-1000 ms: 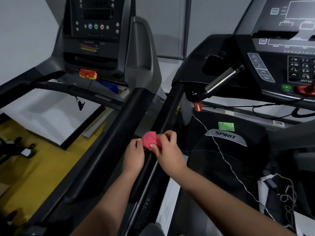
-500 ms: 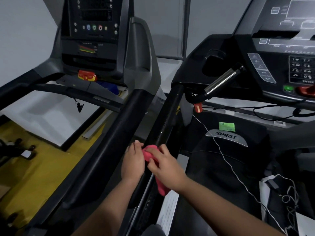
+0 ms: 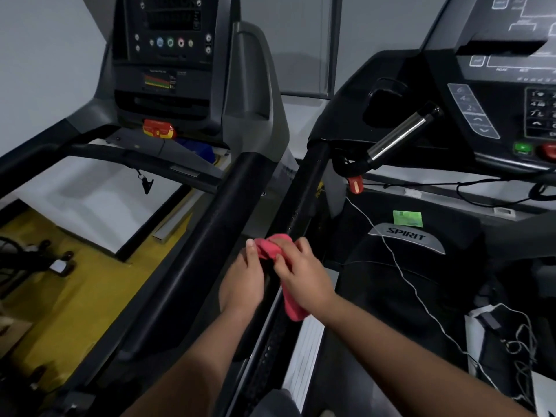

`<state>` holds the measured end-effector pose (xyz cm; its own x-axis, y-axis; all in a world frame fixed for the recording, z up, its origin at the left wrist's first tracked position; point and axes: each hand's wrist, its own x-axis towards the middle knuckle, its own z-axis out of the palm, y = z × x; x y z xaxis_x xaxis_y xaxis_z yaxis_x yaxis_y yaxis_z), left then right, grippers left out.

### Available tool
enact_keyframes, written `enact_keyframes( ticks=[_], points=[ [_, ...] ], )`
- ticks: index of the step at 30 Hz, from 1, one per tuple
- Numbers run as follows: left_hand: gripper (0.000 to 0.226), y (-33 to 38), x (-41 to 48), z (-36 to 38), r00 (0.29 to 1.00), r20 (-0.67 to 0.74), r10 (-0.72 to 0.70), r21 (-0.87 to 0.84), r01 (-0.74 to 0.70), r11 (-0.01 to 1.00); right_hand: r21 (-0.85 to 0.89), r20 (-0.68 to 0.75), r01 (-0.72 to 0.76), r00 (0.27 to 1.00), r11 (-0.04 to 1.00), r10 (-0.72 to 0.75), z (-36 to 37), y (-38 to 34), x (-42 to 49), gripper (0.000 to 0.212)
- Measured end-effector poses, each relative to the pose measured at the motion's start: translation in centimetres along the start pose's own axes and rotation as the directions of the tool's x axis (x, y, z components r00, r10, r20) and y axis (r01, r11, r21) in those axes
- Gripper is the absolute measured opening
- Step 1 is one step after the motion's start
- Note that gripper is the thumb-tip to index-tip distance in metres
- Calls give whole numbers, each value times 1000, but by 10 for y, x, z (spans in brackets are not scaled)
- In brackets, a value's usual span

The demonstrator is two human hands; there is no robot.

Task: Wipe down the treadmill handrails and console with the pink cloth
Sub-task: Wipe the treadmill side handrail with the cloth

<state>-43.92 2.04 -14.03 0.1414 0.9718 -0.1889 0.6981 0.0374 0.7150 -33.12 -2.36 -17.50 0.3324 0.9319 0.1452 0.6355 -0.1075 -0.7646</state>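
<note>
Pink cloth: it was bunched at the lower centre of the frame, between both hands, with one end hanging down under the right wrist.
Left hand: it held the left side of the bundle, the fingers curled on it and the thumb tip pointing up.
Right hand: it pinched the cloth from the right, with the fingers bent over the fabric.
Thin black handrail: it ran from the centre of the frame down to the bottom edge. The cloth was just over its lower part, but the hands hid whether it touched.
Thick handrail: it lay just left of the hands, and the cloth was not on it.
Right console: it was at the upper right, well apart from the cloth.
Left console: it was at the upper left, also well apart.
Chrome grip bar: it was right of centre, and no hand was on it.
Step in hand: it looked like gathering or re-gripping the cloth more than a wiping stroke.
Done: I could not tell, because no surface showed a wiped mark.
Left to do: probably most of the task, namely the upper rail, the grip bar and the console.
</note>
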Motion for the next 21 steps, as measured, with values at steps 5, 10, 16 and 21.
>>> enact_keyframes(
  ticks=[5,10,16,21],
  points=[
    [65,-4,3,0,999,36,-24,-24,25,999,64,110,57,992,996,-64,8,3,-46,46],
    [64,-2,4,1,999,31,-35,-42,36,998,204,-37,-173,982,963,185,5,14,-25,23],
    [63,-2,1,1,999,32,-19,6,18,1000,201,12,-91,996,975,90,13,-3,-45,27],
    [64,-4,3,2,999,38,-29,-3,29,1000,252,-23,-204,976,946,216,8,1,-19,24]
  ],
)
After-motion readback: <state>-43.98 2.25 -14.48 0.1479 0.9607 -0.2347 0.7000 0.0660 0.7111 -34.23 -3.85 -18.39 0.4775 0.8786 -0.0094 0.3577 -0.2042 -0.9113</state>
